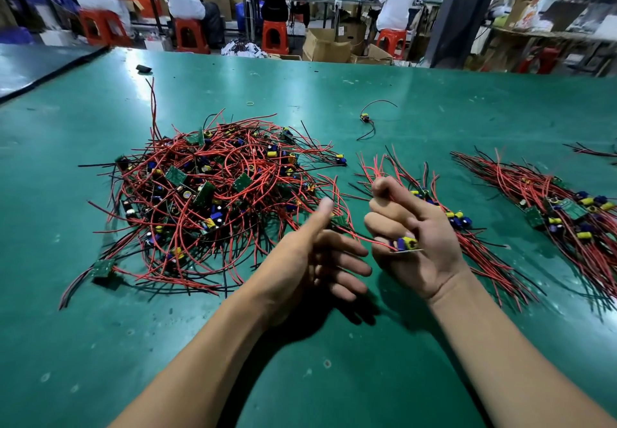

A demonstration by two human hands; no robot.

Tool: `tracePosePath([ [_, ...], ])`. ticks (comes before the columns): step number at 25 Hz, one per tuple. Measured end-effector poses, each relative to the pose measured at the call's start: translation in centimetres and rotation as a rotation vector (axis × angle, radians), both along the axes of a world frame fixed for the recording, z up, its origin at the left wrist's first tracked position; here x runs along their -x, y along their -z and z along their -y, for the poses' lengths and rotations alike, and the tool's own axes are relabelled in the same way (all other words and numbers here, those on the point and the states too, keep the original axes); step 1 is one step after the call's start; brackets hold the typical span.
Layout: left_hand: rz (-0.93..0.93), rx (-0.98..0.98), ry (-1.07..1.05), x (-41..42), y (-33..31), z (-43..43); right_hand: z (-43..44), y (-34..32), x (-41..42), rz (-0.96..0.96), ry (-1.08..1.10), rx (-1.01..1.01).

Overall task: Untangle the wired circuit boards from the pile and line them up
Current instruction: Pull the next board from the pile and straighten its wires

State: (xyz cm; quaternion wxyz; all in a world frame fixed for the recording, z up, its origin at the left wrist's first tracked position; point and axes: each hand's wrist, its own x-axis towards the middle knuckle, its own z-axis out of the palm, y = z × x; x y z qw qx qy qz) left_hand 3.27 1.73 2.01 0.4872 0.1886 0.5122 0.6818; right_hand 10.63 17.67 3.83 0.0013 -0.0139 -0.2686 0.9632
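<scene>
Both forearms reach out over the green table [334, 377], the hands meeting just above it. My left hand [310, 260] is open and a little blurred, thumb raised, fingers loosely stretched toward the other hand, holding nothing that I can make out. My right hand [414, 237] is curled around one circuit board [405, 244] – its yellow and blue parts show at the heel of the palm, the board edge-on to me. A red wire [362, 236] runs from it leftward, past my left fingertips, toward the pile [213, 200].

That pile lies to my left: a broad tangle of red and black wires with small green boards scattered all through it. Just behind my right hand sits a row [457, 219] of boards already laid side by side, their wires fanning away from me and toward me. Farther right lies a second row [567, 207], arranged the same way – apart from the first.

Beyond these, a lone board [364, 117] with black wires rests by itself on the table. A rubber band [250, 103] lies near it, and a small black object [144, 68] sits toward the far edge.
</scene>
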Motion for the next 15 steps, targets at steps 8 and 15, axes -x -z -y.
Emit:
tracePosePath([
  [8, 0.016, -0.062, -0.238, -0.8, 0.2, -0.4, 0.6, 2.6, 1.4, 0.24, 0.548, -0.736],
  [15, 0.019, -0.131, -0.474, -1.2, 0.1, -0.6, 0.7, 2.3, 0.9, 0.263, 0.685, -0.71],
])
